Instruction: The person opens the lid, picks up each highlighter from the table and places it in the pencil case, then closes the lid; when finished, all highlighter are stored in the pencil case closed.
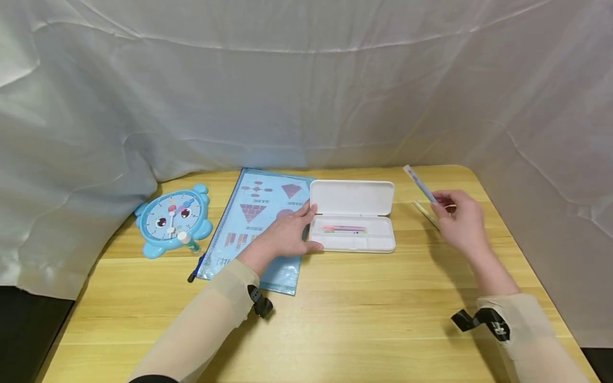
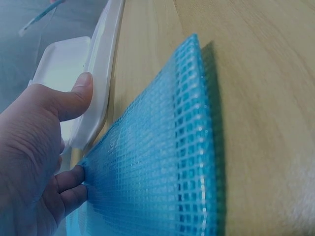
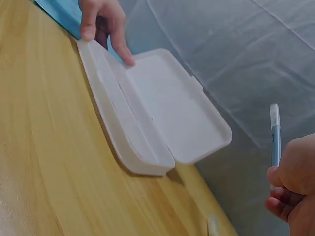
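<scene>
An open white pencil case [image 1: 351, 251] stands on the table with its lid [image 1: 351, 198] tipped back. Inside lie a few slim pens [image 1: 344, 229] in pink and pale colours. My left hand [image 1: 287, 232] is spread at the case's left end, thumb at the front corner and index finger against the lid. In the left wrist view its lower fingers rest on a blue mesh zip bag [image 2: 147, 162]. Off to the case's right, my right hand [image 1: 461, 218] pinches a blue pen [image 3: 275, 142] with a clear cap, raised above the table.
A pale, slim stick-like item [image 1: 425, 214] lies on the table below the right hand. At the left are a blue toy clock [image 1: 167, 219] and a small green-and-white tube [image 1: 189, 242]. Grey cloth [image 1: 306, 96] hangs along the back and sides.
</scene>
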Tool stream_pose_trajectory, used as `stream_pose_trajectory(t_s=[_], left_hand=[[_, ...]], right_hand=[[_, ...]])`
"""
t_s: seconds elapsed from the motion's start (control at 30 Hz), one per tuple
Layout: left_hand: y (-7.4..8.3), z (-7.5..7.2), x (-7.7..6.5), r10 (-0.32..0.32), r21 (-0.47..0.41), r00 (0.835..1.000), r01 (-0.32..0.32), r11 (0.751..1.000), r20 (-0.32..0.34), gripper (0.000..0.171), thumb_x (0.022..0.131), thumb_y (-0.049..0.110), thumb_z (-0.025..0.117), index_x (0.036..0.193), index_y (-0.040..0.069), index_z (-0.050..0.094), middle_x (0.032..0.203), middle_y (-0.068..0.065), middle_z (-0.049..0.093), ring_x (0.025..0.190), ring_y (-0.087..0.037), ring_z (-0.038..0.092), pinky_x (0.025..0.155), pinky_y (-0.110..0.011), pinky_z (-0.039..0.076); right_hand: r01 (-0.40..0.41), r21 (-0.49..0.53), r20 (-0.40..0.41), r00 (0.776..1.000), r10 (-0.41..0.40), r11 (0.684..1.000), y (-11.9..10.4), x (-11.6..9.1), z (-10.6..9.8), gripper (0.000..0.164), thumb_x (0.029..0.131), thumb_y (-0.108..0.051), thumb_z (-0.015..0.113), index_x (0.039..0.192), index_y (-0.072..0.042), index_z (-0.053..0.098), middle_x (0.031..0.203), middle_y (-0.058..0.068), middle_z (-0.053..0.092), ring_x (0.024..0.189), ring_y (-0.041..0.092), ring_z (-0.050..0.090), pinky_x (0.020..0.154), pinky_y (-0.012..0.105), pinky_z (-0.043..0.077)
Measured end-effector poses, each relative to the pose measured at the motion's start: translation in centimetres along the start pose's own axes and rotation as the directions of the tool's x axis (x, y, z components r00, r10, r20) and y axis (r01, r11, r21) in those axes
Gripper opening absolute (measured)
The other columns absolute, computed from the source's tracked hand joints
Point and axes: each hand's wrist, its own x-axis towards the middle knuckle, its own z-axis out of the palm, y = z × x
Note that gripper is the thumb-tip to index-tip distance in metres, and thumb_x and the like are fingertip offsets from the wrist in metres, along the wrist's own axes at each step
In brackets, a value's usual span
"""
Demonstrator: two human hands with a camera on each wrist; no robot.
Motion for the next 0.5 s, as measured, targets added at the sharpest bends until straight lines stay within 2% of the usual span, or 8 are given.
stream_pose_trajectory(t_s=[0.17,0.3,0.37,0.5], left_hand=[[0.0,0.0,0.0,0.0,-0.002,1.0,0.0,1.0,-0.001,0.111,0.093,0.068,0.07,0.171,0.015,0.011,0.176,-0.008,0.005,0.148,-0.039,0.042,0.117,-0.05,0.039],[0.0,-0.1,0.0,-0.002,-0.006,1.0,0.002,1.0,0.003,0.111,0.093,0.068,0.07,0.17,0.016,0.01,0.176,-0.008,0.005,0.149,-0.038,0.04,0.118,-0.05,0.037],[0.0,-0.1,0.0,-0.002,-0.008,1.0,0.002,1.0,0.005,0.111,0.093,0.068,0.07,0.17,0.016,0.01,0.176,-0.008,0.004,0.149,-0.038,0.04,0.118,-0.05,0.038],[0.0,-0.1,0.0,-0.001,-0.011,1.0,0.001,1.0,0.002,0.111,0.093,0.068,0.07,0.17,0.016,0.011,0.176,-0.008,0.004,0.15,-0.038,0.039,0.118,-0.05,0.038]], right_hand=[[0.053,0.029,0.023,0.998,-0.054,0.998,-1.4,0.3,0.8,0.017,0.099,0.006,0.069,0.115,0.009,0.073,0.102,0.022,0.067,0.09,0.027,0.061,0.074,0.01,0.042],[0.079,0.036,0.067,0.994,-0.082,0.996,-2.2,0.5,1.5,0.017,0.099,0.005,0.068,0.115,0.008,0.073,0.102,0.02,0.067,0.091,0.03,0.063,0.076,0.013,0.042],[0.102,0.037,0.09,0.99,-0.104,0.994,-2.5,0.5,1.9,0.017,0.099,0.006,0.068,0.116,0.008,0.073,0.102,0.02,0.067,0.093,0.032,0.064,0.079,0.019,0.045],[0.141,0.022,0.121,0.982,-0.143,0.99,-2.9,0.7,2.7,0.018,0.099,0.006,0.068,0.117,0.005,0.074,0.103,0.018,0.068,0.093,0.035,0.066,0.09,0.041,0.046]])
